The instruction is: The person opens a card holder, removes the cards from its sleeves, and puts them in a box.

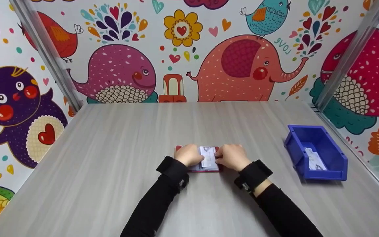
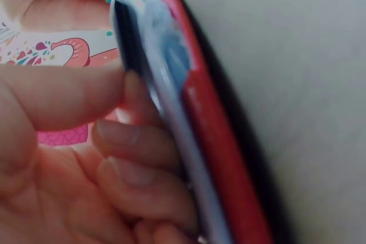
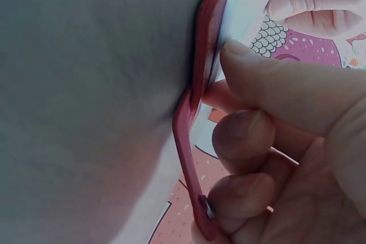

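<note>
A red card holder (image 1: 206, 171) lies open on the table in the head view, with clear sleeves inside. A pale printed card (image 1: 209, 158) shows on its right half. My left hand (image 1: 189, 154) covers the left half, its thumb at the card's left edge. In the left wrist view that thumb and forefinger pinch the sleeves (image 2: 163, 78) above the red cover (image 2: 220, 135). From the right, my right hand (image 1: 234, 156) pinches the card's right side. The right wrist view shows its thumb and forefinger at the pages, other fingers curled by the red flap (image 3: 186, 158).
A blue bin (image 1: 326, 175) stands at the right of the table, holding pale printed cards (image 1: 315, 159). Cartoon-patterned walls (image 1: 176, 65) close off the back and both sides. Black bands (image 1: 255, 174) circle both wrists.
</note>
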Available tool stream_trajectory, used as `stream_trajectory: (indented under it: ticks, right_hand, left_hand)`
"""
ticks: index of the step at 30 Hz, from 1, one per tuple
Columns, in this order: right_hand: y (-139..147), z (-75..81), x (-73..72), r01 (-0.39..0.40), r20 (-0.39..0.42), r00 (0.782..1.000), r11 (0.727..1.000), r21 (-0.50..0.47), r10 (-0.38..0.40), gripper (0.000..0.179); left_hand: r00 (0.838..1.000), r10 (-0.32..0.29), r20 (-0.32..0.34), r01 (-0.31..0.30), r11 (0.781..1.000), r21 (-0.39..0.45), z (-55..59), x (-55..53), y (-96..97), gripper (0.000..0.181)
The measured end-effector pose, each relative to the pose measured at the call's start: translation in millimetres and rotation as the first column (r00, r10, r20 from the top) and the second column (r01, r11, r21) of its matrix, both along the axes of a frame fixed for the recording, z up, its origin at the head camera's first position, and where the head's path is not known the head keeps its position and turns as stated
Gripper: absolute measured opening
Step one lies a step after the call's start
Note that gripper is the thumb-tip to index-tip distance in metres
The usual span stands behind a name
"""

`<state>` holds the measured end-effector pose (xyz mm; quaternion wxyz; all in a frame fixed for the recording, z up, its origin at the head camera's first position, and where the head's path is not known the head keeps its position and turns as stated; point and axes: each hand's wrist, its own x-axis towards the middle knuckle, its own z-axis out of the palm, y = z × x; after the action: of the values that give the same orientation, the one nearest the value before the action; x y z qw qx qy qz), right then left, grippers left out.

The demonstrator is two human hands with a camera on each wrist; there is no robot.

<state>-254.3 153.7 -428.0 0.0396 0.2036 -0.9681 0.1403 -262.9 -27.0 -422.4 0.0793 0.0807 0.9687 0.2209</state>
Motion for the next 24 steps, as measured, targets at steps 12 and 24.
stream_trajectory:
  ticks: [12,24]
  right_hand:
    - [1,-0.1,-0.5,0.033,0.041,0.999,0.999,-0.019,-0.032,0.019]
    - [1,1.6,0.7,0.032,0.052,0.998,0.999,-0.028,-0.031,0.022]
  left_hand:
    - [0.999,0.002,0.038,-0.003,1.0,0.03,2.2,0.0,-2.8,0.022]
    - [0.999,-0.008,0.033,0.004,0.993,0.119,2.0,-1.9,-14.9,0.02]
